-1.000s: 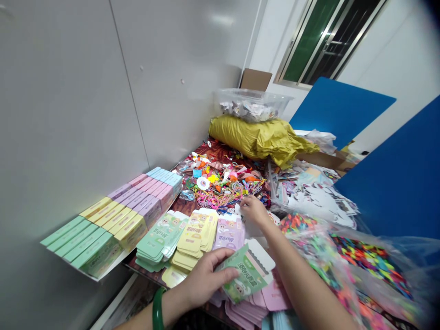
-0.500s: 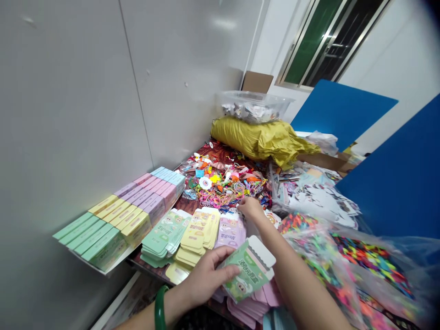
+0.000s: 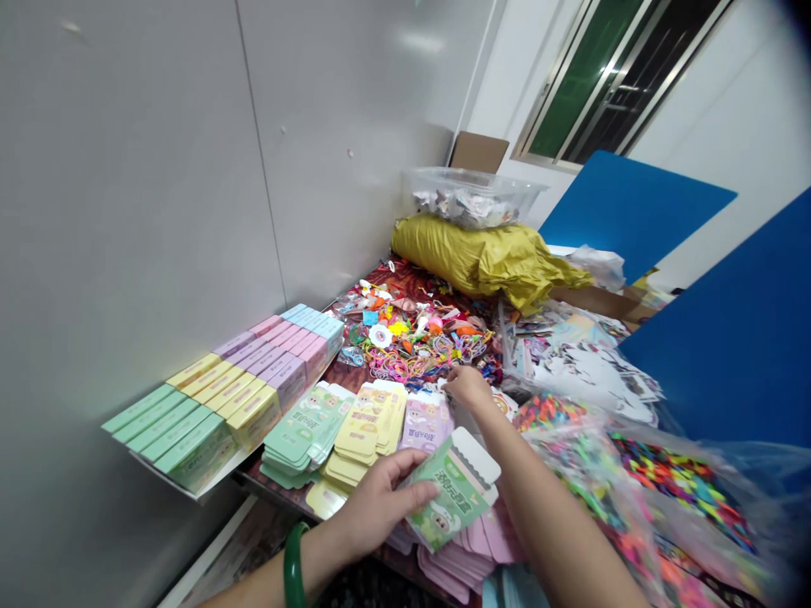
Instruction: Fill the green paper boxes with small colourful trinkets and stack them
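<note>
My left hand (image 3: 389, 498) grips a small green cardboard box (image 3: 451, 490) with cartoon print, its white end flaps standing up at the top. My right hand (image 3: 470, 387) reaches to the near edge of a heap of colourful small trinkets and hair ties (image 3: 421, 338). Its fingertips are pinched together low over the heap; what is between them is too small to make out. Just below lie flat stacks of unfolded boxes: green (image 3: 308, 426), yellow (image 3: 367, 426) and purple (image 3: 426, 422). Pink ones (image 3: 465, 553) lie under the held box.
Filled boxes in pastel rows stand in a tray (image 3: 219, 401) by the grey wall. A yellow sack (image 3: 475, 257) carries a clear plastic tub (image 3: 475, 198) at the back. Bags of bright small pieces (image 3: 684, 481) and white paper cutouts (image 3: 589, 371) lie to the right.
The view has shifted slightly. My left hand and the green box have moved a little left and up, while my right hand stays at the heap's near edge.
</note>
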Demonstrator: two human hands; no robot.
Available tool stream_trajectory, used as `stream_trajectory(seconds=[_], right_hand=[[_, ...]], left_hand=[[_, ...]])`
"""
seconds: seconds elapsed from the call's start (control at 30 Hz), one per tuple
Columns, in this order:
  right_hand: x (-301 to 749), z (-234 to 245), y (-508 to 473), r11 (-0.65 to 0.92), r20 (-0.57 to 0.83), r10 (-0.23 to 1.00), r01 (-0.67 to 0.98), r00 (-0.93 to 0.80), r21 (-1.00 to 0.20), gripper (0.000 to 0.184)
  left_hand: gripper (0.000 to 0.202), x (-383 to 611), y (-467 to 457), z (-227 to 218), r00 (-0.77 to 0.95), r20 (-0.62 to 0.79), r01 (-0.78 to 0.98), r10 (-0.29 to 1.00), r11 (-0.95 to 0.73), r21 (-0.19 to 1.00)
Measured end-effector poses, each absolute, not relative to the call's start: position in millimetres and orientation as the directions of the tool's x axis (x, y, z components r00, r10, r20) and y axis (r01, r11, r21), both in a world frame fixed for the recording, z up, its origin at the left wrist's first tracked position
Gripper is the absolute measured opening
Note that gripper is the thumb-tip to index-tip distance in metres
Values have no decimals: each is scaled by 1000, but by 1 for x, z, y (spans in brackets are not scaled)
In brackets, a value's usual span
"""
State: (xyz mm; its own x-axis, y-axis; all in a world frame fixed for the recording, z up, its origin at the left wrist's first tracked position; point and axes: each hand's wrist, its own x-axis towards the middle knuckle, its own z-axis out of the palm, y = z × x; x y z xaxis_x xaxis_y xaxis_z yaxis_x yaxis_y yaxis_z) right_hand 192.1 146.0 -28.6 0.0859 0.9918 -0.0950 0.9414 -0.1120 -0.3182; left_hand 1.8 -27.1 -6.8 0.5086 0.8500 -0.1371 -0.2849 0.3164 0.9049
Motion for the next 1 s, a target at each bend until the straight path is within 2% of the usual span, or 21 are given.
stream_trajectory(seconds=[0.17,0.33,0.53,0.77,1.0], right_hand=[[192,-32,143,-49,-64,998,931,28,-361,25],[199,-29,142,13,-27,999,892,-29,-452,17],[223,-21,142,-31,-55,998,860,4,-509,6],[209,-35,138,-74,-59,997,863,51,-500,8],[209,-34,141,-135,-130,989,777,69,-615,6]], left_hand=[[36,6,-29,-5,520,-131,-282,844,315,906],[38,2,-29,-6,496,-146,-269,856,312,911],[38,2,-27,-6,501,-140,-288,854,317,903],[41,9,-31,-5,517,-141,-299,844,333,894],[41,4,-32,-6,488,-157,-304,858,336,891]])
